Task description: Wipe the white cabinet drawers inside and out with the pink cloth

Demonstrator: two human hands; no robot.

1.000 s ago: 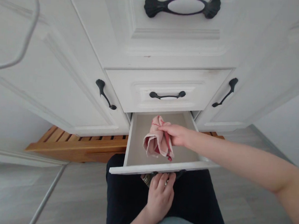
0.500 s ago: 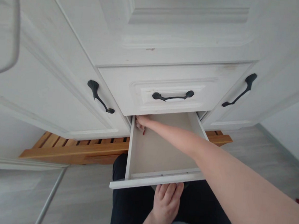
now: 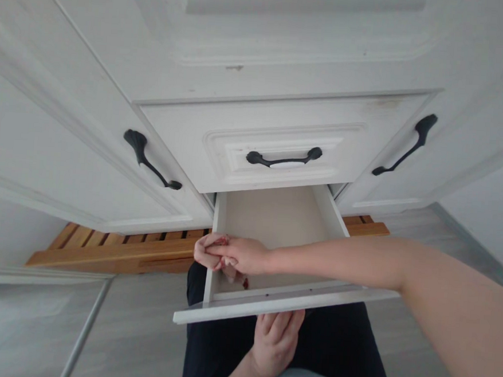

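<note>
A white drawer (image 3: pixel 284 214) is pulled out of the cabinet over my lap, its pale bottom bare where it shows. My left hand (image 3: pixel 276 340) is closed at the middle of the drawer's front, with the fingertips hidden against its outer face. Any handle there is mostly covered. Over the drawer's left side wall, my right hand (image 3: pixel 247 255) grips a crumpled pink cloth (image 3: pixel 206 251) with reddish patches. Part of the cloth is draped over the wall's top edge, and another end hangs inside near the front left corner.
Above is a closed drawer with a dark handle (image 3: pixel 284 157). Cabinet doors with dark handles, left (image 3: pixel 150 161) and right (image 3: pixel 405 146), flank it. A slatted wooden platform (image 3: pixel 113 256) lies under the cabinet. My dark-clothed legs (image 3: pixel 218 347) are below the drawer.
My right hand has come from the drawer's back left corner toward the front along the left wall, bringing the cloth. My left hand stays at the drawer's front.
</note>
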